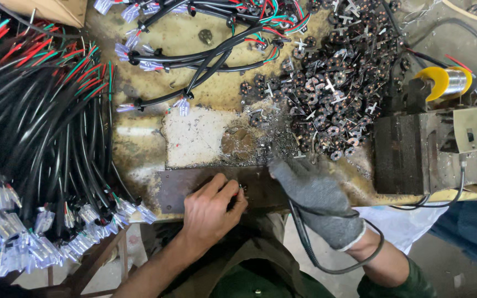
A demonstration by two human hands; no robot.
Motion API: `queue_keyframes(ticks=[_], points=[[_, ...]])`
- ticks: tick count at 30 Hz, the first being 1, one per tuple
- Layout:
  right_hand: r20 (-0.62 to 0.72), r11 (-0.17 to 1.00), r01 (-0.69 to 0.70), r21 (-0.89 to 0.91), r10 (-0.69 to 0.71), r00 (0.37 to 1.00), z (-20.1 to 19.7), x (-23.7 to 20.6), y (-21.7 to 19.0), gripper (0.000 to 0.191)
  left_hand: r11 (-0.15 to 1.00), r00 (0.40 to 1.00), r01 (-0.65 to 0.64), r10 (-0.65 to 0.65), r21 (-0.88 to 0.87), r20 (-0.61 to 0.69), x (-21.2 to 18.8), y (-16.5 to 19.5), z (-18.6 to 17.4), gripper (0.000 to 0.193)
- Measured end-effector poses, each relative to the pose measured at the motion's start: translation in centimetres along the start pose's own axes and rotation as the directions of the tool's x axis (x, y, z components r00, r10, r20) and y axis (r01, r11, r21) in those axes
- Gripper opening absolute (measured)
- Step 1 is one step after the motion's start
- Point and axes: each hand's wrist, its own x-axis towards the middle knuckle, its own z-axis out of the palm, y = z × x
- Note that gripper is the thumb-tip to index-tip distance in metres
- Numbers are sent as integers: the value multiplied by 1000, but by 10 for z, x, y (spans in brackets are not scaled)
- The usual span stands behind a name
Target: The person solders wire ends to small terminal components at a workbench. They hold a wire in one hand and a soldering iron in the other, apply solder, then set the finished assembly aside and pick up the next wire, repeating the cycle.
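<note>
From the head camera, the left hand (212, 208) is bare and rests on a dark metal plate (183, 185) at the near edge of the desk (194, 44). Its grip is pinched together on a small dark part (242, 189), too small to identify.

The right hand (316, 201) wears a grey glove and lies just right of the left one, fingers pointing up and left toward the part. Whether its grip is closed on anything I cannot tell. A black cable (327, 259) loops around its wrist.

The small part lies between the two hands, nearer the left. The plate's long axis runs left to right along the desk edge.

Beyond the glove lies a loose pile of small dark metal pieces (332, 83). A metal block machine (426, 149) stands right. Bundles of black wires (45, 127) lie left.
</note>
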Motion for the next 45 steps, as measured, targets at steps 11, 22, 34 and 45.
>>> queue_keyframes(ticks=[11,22,34,45], points=[[-195,988,-140,-64,125,973,18,-5,-31,11,1000,1000,11,-11,18,6,0,-6,6,18],[257,-63,-289,955,664,703,70,-15,-25,36,1000,1000,8,-8,20,-5,4,-2,10,18],[368,-644,237,728,658,657,89,-7,-28,35,999,999,-32,32,26,-6,5,0,11,18],[-275,550,-136,824,598,753,112,-15,-50,44,1000,1000,18,-18,20,5,4,2,10,16]])
